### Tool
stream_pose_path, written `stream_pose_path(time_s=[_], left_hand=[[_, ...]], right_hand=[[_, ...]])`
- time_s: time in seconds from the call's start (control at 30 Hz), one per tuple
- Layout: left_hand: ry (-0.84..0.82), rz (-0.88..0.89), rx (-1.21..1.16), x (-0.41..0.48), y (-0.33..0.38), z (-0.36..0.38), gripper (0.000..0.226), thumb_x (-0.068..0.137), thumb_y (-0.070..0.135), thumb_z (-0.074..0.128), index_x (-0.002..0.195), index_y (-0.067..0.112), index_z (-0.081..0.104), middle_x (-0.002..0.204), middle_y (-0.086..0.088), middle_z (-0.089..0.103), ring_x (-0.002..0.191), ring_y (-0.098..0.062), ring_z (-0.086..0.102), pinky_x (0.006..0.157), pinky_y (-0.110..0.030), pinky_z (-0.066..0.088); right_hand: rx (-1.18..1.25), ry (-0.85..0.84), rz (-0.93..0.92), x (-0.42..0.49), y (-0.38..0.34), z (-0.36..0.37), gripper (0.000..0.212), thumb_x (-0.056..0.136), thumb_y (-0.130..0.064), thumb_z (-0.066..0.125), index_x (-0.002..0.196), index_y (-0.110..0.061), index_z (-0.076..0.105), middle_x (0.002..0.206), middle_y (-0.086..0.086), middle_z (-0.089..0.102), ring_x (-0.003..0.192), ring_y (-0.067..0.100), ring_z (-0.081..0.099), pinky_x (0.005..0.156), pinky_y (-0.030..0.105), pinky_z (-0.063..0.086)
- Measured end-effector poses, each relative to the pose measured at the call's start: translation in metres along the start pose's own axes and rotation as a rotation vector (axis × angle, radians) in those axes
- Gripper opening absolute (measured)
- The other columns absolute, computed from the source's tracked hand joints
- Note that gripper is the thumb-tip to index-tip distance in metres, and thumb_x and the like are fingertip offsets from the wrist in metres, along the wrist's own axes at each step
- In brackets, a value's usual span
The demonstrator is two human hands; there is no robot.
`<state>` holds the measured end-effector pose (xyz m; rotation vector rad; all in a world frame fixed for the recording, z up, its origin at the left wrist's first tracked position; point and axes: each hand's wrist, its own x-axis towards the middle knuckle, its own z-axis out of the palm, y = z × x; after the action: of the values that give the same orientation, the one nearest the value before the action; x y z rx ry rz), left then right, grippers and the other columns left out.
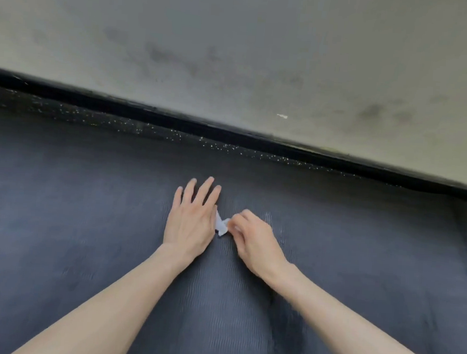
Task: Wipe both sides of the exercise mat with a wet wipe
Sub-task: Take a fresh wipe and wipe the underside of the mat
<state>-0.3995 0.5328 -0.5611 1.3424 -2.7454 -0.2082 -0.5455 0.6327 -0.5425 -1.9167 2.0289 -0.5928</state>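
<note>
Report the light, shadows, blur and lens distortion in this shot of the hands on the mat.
Head view: soft, even light, no glare on the mat; head view: a dark patch near the lower edge, shadow or damp; head view: slight overall blur, so the wet wipe pinched by the right hand beside the left hand shows no detail; head view: the baseboard runs tilted.

The left forearm (113, 301) and right forearm (355, 320), both bare, reach forward and converge towards the wet wipe (221, 226). The left hand (190, 223) lies palm down just left of the wipe, its fingers straight and slightly spread and its thumb-side edge touching the wipe. The right hand (257, 240) sits just right of the wipe, fingers curled, fingertips pinching its right end.
</note>
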Motion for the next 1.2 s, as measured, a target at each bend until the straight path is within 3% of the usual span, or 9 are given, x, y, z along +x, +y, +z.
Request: stream_pose_path(time_s=[0.1, 0.2, 0.27, 0.37, 0.5, 0.6, 0.8, 1.0, 1.2], left_hand=[[-0.107, 0.046, -0.028, 0.03, 0.003, 0.007, 0.052, 0.108, 0.035, 0.025, 0.159, 0.026, 0.023, 0.168, 0.004, 0.016, 0.155, -0.03, 0.007, 0.123, -0.053, 0.012], [-0.154, 0.028, -0.054, 0.042, 0.007, 0.01, 0.058, 0.105, 0.044, 0.003, 0.161, 0.031, 0.01, 0.169, 0.009, 0.006, 0.156, -0.025, -0.004, 0.125, -0.05, 0.001], [-0.152, 0.023, -0.052, 0.038, 0.006, 0.012, 0.066, 0.099, 0.047, -0.006, 0.161, 0.031, 0.01, 0.168, 0.009, 0.005, 0.156, -0.024, -0.005, 0.125, -0.049, -0.001], [-0.16, 0.022, -0.056, 0.039, 0.007, 0.014, 0.064, 0.101, 0.048, 0.0, 0.161, 0.029, 0.011, 0.168, 0.007, 0.006, 0.156, -0.027, -0.004, 0.125, -0.051, 0.0], [-0.153, 0.03, -0.002, 0.039, 0.008, 0.015, 0.063, 0.103, 0.05, 0.008, 0.161, 0.027, 0.012, 0.168, 0.004, 0.009, 0.155, -0.031, 0.001, 0.124, -0.055, 0.003], [-0.145, 0.027, 0.019, 0.038, 0.008, 0.018, 0.061, 0.104, 0.048, 0.011, 0.16, 0.025, 0.018, 0.167, 0.001, 0.015, 0.155, -0.033, 0.006, 0.124, -0.057, 0.008], [-0.147, 0.044, 0.047, 0.036, 0.008, 0.021, 0.063, 0.102, 0.044, 0.009, 0.159, 0.021, 0.021, 0.167, -0.003, 0.019, 0.154, -0.037, 0.011, 0.121, -0.06, 0.015], [-0.129, 0.03, 0.056, 0.037, 0.01, 0.02, 0.061, 0.105, 0.046, 0.011, 0.161, 0.023, 0.018, 0.167, -0.002, 0.017, 0.154, -0.035, 0.008, 0.123, -0.057, 0.01], [-0.13, 0.023, 0.057, 0.036, 0.01, 0.02, 0.064, 0.103, 0.047, 0.005, 0.161, 0.022, 0.015, 0.168, -0.002, 0.014, 0.154, -0.035, 0.006, 0.123, -0.057, 0.006]], right_hand=[[0.031, -0.129, -0.119, -0.047, -0.007, 0.003, 0.012, 0.097, -0.017, 0.046, 0.092, -0.015, 0.058, 0.092, 0.003, 0.05, 0.08, 0.025, 0.052, 0.068, 0.037, 0.045], [0.018, -0.094, -0.14, -0.026, 0.007, 0.005, 0.015, 0.095, -0.019, 0.043, 0.088, -0.014, 0.055, 0.091, 0.004, 0.049, 0.079, 0.024, 0.05, 0.065, 0.037, 0.044], [-0.031, 0.007, -0.094, 0.018, 0.025, 0.004, 0.011, 0.094, -0.014, 0.049, 0.083, -0.013, 0.052, 0.087, 0.006, 0.048, 0.075, 0.026, 0.051, 0.061, 0.04, 0.043], [-0.104, 0.184, 0.116, 0.09, 0.07, -0.014, 0.007, 0.09, -0.005, 0.054, 0.085, -0.009, 0.057, 0.087, 0.01, 0.052, 0.073, 0.033, 0.055, 0.06, 0.038, 0.045], [-0.114, 0.225, 0.255, 0.122, 0.095, -0.032, 0.009, 0.091, -0.001, 0.053, 0.092, -0.004, 0.062, 0.092, 0.013, 0.056, 0.075, 0.035, 0.058, 0.063, 0.04, 0.048], [-0.066, 0.198, 0.178, 0.102, 0.079, -0.028, 0.014, 0.097, -0.009, 0.054, 0.099, -0.009, 0.068, 0.094, 0.008, 0.059, 0.078, 0.026, 0.06, 0.066, 0.032, 0.045], [-0.028, -0.074, -0.14, 0.032, 0.045, -0.02, 0.008, 0.094, -0.006, 0.056, 0.092, -0.011, 0.062, 0.094, 0.005, 0.055, 0.08, 0.025, 0.054, 0.067, 0.039, 0.049], [-0.118, 0.138, 0.08, 0.124, 0.1, -0.04, 0.007, 0.093, -0.007, 0.055, 0.088, -0.006, 0.06, 0.087, 0.012, 0.054, 0.071, 0.034, 0.056, 0.062, 0.042, 0.047], [-0.068, -0.034, -0.059, 0.049, 0.067, -0.04, 0.005, 0.095, -0.011, 0.058, 0.091, -0.01, 0.062, 0.089, 0.005, 0.054, 0.075, 0.027, 0.057, 0.064, 0.037, 0.044]])
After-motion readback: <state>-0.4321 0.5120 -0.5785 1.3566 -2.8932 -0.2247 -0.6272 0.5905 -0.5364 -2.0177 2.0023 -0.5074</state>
